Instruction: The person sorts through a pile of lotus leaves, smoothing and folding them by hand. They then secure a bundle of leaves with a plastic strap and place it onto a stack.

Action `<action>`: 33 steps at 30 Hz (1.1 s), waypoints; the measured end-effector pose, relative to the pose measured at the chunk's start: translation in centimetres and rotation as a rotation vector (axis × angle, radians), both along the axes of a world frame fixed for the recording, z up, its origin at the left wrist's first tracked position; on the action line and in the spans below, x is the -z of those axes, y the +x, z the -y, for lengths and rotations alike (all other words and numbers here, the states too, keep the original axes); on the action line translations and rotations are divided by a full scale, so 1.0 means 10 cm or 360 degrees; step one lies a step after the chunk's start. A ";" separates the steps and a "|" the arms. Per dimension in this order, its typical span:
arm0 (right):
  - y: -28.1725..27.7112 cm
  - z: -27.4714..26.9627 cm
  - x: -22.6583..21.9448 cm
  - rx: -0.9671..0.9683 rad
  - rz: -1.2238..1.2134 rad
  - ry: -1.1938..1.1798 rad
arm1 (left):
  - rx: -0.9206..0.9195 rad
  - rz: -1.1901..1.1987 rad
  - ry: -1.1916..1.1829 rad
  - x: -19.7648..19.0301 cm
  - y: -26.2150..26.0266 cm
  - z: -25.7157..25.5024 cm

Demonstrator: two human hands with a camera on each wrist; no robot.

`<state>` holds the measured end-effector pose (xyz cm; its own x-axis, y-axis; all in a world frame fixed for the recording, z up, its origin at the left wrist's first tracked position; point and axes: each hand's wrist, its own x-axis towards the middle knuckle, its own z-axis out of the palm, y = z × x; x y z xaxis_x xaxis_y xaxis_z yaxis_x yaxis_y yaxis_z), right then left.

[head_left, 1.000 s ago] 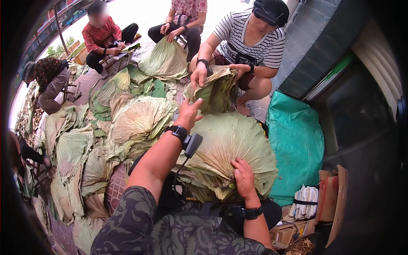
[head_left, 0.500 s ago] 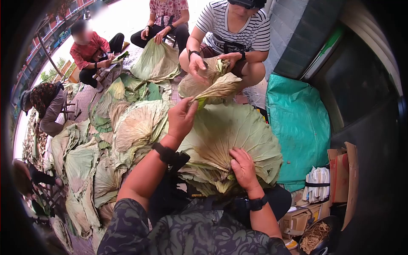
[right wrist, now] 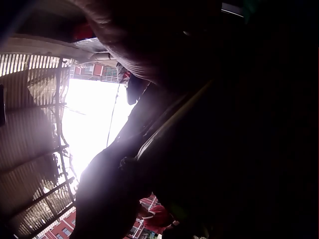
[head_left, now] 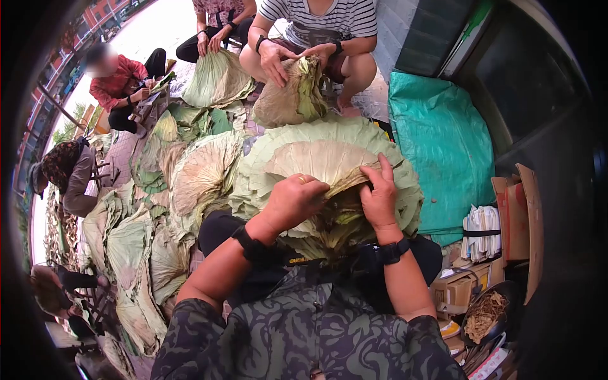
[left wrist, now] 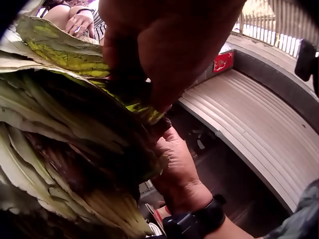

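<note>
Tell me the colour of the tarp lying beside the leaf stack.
The tarp is green, best seen in the head view.

Floor: reddish-grey brick paving (head_left: pixel 120 155). Directly on it: broad, wrinkled pale-green leaves (head_left: pixel 130 244), overlapping; fan-shaped leaves with tan centres (head_left: pixel 204 171), beside them; darker green crumpled leaves (head_left: pixel 152 171); loose brown dried scraps (head_left: pixel 57 218), left side.

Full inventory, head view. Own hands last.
top leaf: one, tan, between the hands
leaf stack: one, pale green, under it
loose leaves: many, green-brown, left
folded leaves: one bundle, tan-green, striped-shirt person's hands
tarp: one, green, right
paper bundle: one, white, right
cartons: several, brown, lower right
pan: one, dark, lower right, tan scraps
wall: one, grey, upper right
people: five or more, mixed clothing, top, left
wristbands: two, black, both wrists
left hand: one, bare, on top leaf
right hand: one, bare, top leaf's edge
</note>
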<state>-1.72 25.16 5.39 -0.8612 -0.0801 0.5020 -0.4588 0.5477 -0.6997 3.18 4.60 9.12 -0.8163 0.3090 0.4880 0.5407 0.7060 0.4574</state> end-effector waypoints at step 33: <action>-0.12 -0.04 0.26 -0.0597 0.0586 0.0340 | -0.0287 0.0254 0.0129 0.69 -0.07 0.18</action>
